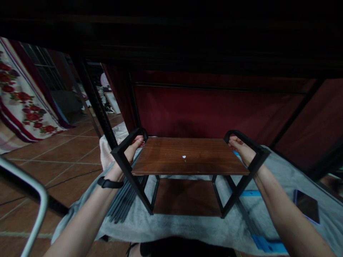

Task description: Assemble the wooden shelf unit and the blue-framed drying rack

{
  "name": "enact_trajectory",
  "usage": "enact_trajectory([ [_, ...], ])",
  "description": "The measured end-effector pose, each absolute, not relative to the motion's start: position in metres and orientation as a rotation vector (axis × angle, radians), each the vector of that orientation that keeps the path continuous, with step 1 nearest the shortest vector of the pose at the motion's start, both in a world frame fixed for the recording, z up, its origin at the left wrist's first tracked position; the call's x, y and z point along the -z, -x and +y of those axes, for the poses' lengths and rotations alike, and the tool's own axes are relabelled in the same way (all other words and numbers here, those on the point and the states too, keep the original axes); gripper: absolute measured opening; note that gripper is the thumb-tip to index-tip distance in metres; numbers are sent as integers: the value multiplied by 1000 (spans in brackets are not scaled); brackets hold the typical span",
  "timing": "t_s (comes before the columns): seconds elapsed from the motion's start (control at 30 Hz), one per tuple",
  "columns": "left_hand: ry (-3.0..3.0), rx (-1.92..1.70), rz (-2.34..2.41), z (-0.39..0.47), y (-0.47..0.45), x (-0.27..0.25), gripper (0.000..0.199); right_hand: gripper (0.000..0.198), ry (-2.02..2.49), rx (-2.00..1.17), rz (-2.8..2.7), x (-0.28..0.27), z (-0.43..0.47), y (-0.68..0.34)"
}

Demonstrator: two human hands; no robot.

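Observation:
Between my arms stands a small two-tier shelf (187, 162) with brown wood-look boards and black side frames. A small white mark shows on its upper board, and the lower board (187, 200) sits beneath. My left hand (134, 145) reaches through the left side frame (131, 140), its fingers closed at the far left corner. On the other side, my right hand (238, 144) is closed at the far right corner, by the right side frame (248, 141). Parts of both grips are hidden by the frames.
A grey cloth (177, 226) lies under the shelf. Several dark rods (124, 201) rest on the left, blue-ended pieces (268, 244) and a phone (307, 205) on the right. Black posts (93, 96) and a dark overhead surface surround the spot; a maroon curtain (203, 110) hangs behind.

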State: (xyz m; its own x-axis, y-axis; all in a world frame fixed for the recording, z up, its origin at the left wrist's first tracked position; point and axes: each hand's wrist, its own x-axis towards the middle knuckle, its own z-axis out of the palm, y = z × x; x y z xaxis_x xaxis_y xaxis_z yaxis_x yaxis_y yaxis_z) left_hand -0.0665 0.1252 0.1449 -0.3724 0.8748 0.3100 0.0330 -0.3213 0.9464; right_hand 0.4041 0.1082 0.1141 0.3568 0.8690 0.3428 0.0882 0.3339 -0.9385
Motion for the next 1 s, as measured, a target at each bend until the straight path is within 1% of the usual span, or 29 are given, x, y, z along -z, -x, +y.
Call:
enact_trajectory([
  [0.13,-1403,-1790,1267,132,73,-137,26,39,1115,-741,-1093,-119,106,-403],
  [0.23,-1469,-1784,1286,135,77,-133,27,39,1111,-767,-1094,-123,104,-402],
  [0.47,-1433,-1802,1260,132,72,-133,37,39,1101,-792,-1070,-123,101,-401],
  [0.6,-1377,-1776,1237,125,70,-137,45,42,1127,-745,-1070,-117,103,-406],
  [0.77,-1485,-1705,1364,115,71,-141,36,42,1159,-700,-1127,-112,108,-411],
  [1.0,-1477,-1726,1347,117,68,-146,33,43,1156,-703,-1173,-118,110,-409],
])
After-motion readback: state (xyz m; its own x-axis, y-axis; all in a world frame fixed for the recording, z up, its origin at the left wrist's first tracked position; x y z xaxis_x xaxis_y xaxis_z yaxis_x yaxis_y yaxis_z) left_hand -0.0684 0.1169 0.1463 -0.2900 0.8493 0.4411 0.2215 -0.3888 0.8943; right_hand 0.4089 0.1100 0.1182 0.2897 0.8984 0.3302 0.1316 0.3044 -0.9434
